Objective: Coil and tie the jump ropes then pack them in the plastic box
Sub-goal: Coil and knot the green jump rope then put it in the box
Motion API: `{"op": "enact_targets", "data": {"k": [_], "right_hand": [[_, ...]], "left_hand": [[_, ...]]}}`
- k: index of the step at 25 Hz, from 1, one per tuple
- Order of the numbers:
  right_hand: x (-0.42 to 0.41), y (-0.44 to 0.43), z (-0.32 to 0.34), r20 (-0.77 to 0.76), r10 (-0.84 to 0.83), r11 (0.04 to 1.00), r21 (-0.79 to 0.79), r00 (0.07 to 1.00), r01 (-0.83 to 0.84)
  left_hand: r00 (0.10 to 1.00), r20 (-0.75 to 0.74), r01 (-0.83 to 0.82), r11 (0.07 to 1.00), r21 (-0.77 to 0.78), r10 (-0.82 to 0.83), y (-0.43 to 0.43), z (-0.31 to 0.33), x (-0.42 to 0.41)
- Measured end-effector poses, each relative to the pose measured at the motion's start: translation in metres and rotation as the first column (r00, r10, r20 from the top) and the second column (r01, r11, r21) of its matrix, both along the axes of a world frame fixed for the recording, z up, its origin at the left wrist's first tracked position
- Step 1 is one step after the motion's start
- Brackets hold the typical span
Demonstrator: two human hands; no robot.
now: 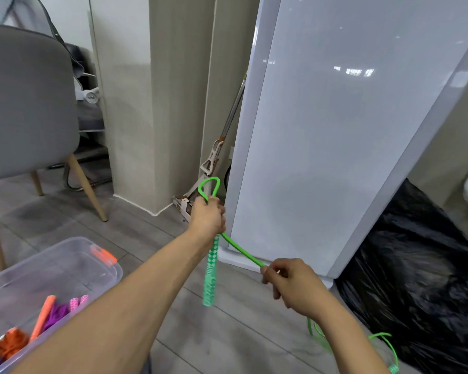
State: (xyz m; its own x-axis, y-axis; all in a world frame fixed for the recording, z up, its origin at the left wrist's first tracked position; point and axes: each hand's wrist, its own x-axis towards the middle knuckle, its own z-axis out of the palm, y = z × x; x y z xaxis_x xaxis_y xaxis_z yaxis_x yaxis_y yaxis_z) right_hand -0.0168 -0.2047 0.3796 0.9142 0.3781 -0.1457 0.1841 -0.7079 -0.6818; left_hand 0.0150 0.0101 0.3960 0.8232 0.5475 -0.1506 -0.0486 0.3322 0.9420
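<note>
My left hand point(208, 217) grips a green jump rope point(241, 249) where a loop sticks up above the fist, and one green checkered handle point(210, 276) hangs down below it. A taut length of rope runs from that fist down to my right hand point(289, 282), which pinches it. More green rope trails on the floor at the lower right, ending in the second handle point(393, 369). The clear plastic box point(103, 273) with an orange latch sits at the lower left and holds coiled orange and purple ropes point(49, 317).
A grey chair point(25, 103) with wooden legs stands at the left. A tall white panel point(322, 144) leans ahead on the right, a black rubbish bag point(416, 279) beside it. A mop point(214, 163) leans in the corner. The floor is grey wood.
</note>
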Motion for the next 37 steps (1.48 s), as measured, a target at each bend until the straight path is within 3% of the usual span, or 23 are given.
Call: {"op": "enact_targets", "data": {"k": [3, 5, 6, 8, 9, 11, 14, 20, 25, 28, 33, 37], "right_hand": [[0.014, -0.024, -0.003, 0.135, -0.129, 0.946, -0.280, 0.982, 0.163], [0.021, -0.039, 0.000, 0.209, -0.179, 0.918, -0.315, 0.961, 0.240], [0.021, -0.043, 0.004, 0.173, -0.176, 0.946, -0.243, 0.969, 0.215], [0.016, -0.038, 0.016, -0.045, -0.145, 0.980, 0.131, 0.988, 0.149], [0.012, -0.035, 0.024, -0.176, -0.118, 0.923, 0.343, 0.977, 0.173], [0.006, -0.030, 0.033, -0.246, -0.063, 0.823, 0.536, 0.967, 0.190], [0.000, -0.023, 0.031, -0.128, -0.018, 0.866, 0.494, 0.992, 0.080], [-0.002, -0.017, 0.025, -0.118, 0.019, 0.875, 0.483, 0.993, 0.041], [0.008, -0.019, 0.018, 0.062, -0.113, 0.899, 0.432, 0.992, 0.075], [0.006, -0.016, 0.015, 0.148, -0.091, 0.927, 0.373, 0.985, 0.030], [0.001, -0.019, 0.017, 0.239, -0.224, 0.932, 0.335, 0.945, 0.136], [-0.002, -0.021, 0.017, 0.232, -0.263, 0.926, 0.333, 0.936, 0.177]], "left_hand": [[0.988, -0.086, -0.073, 0.871, 0.486, 0.131, 0.012, -0.002, -0.005], [0.989, -0.071, -0.065, 0.814, 0.577, 0.130, 0.011, -0.004, -0.008], [0.992, -0.069, -0.045, 0.805, 0.592, 0.106, 0.008, -0.004, -0.010], [0.996, -0.088, 0.026, 0.810, 0.586, 0.032, 0.001, -0.005, -0.012], [0.995, -0.098, 0.077, 0.820, 0.568, -0.026, -0.005, -0.005, -0.013], [0.981, -0.104, 0.193, 0.828, 0.526, -0.162, -0.015, -0.003, -0.018], [0.926, -0.086, 0.358, 0.782, 0.510, -0.367, -0.030, 0.001, -0.029], [0.832, -0.143, 0.523, 0.670, 0.526, -0.537, -0.060, 0.003, -0.042], [0.770, -0.255, 0.552, 0.409, 0.727, -0.585, -0.062, 0.007, -0.050], [0.757, -0.309, 0.557, 0.320, 0.766, -0.576, -0.059, 0.005, -0.052], [0.690, -0.400, 0.666, 0.312, 0.677, -0.604, -0.056, -0.002, -0.053], [0.673, -0.347, 0.697, 0.403, 0.593, -0.653, -0.058, -0.004, -0.056]]}}
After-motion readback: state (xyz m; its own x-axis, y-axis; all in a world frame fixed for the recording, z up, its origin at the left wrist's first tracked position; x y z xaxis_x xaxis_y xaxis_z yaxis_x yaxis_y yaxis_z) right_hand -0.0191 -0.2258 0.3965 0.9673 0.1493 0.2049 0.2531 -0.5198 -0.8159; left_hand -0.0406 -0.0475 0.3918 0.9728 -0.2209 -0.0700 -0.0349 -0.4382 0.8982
